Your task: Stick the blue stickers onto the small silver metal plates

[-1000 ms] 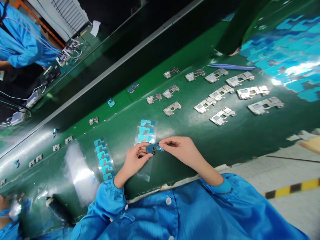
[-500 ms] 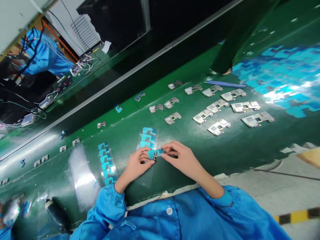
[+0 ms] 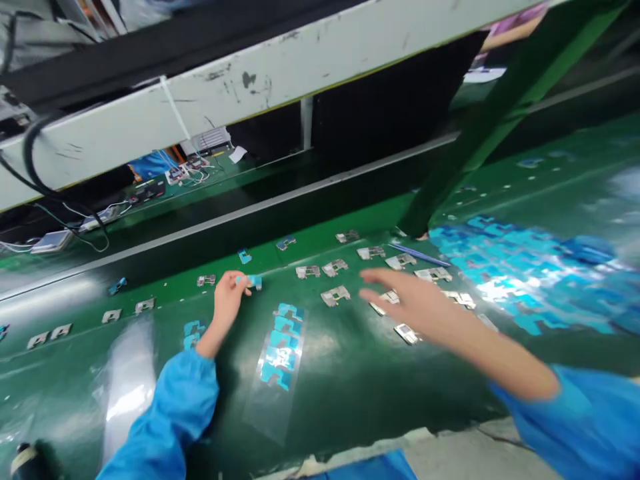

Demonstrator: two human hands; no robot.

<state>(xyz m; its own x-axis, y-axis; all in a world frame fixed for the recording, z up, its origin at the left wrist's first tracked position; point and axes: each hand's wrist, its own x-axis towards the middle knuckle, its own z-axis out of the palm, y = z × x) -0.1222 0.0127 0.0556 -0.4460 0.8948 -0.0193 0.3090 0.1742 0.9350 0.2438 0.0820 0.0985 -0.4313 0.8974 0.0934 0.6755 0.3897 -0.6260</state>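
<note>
My left hand (image 3: pixel 229 301) pinches a small circuit board covered in blue film (image 3: pixel 255 282), out over the far part of the green bench. My right hand (image 3: pixel 420 303) is blurred and stretched over the bare circuit boards (image 3: pixel 386 303); its thumb and fingers are apart with nothing seen between them. Between my hands, nearer to me, lies a clear sheet with blue film pieces (image 3: pixel 281 347). Another group of blue film pieces (image 3: pixel 193 333) is partly hidden by my left forearm. Single bare boards such as one (image 3: pixel 335 296) lie left of my right hand.
A large spread of blue pieces (image 3: pixel 520 280) covers the right of the bench, by a green post (image 3: pixel 450 167) and blue tweezers (image 3: pixel 420 254). Clear plastic sheets (image 3: pixel 131 380) and a dark bottle (image 3: pixel 27 460) are at left. A pale beam (image 3: pixel 280 73) crosses above.
My hands have parted. The left has carried the blue-covered board forward and left; the right has let go of it and reached right over the bare boards. The view has tilted up.
</note>
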